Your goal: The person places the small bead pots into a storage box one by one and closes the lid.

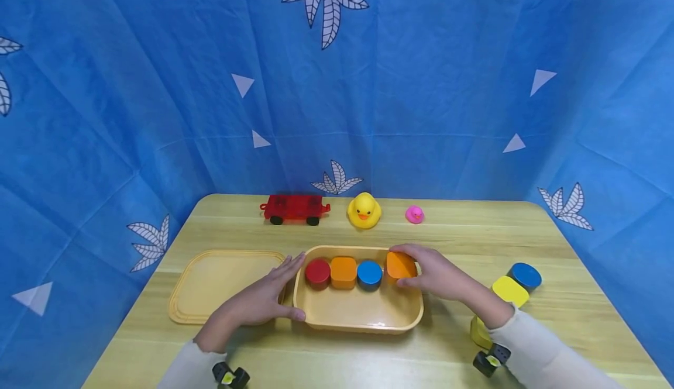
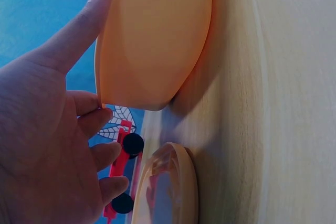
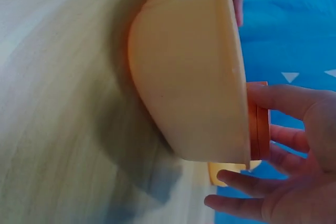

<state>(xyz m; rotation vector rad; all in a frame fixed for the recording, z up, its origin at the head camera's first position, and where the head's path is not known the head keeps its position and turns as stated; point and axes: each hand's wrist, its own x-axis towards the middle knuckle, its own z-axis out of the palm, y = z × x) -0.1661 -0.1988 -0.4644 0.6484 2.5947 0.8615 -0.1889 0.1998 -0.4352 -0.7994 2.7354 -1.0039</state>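
Observation:
In the head view a tan box (image 1: 363,313) holds a row along its far side: a red round block (image 1: 318,274), an orange block (image 1: 343,272) and a blue round block (image 1: 370,275). At the row's right end my right hand (image 1: 437,272) grips another orange block (image 1: 400,265); the right wrist view shows this block (image 3: 258,121) partly above the rim, between thumb and fingers of the hand (image 3: 310,156). My left hand (image 1: 263,295) touches the box's left rim, fingers spread. In the left wrist view, that hand (image 2: 52,129) has its thumb along the rim of the box (image 2: 152,40).
A tan lid (image 1: 226,283) lies left of the box. Behind stand a red wagon (image 1: 295,207), a yellow duck (image 1: 364,210) and a small pink duck (image 1: 415,214). To the right are a blue block (image 1: 525,276) and yellow blocks (image 1: 509,291), beside my right forearm.

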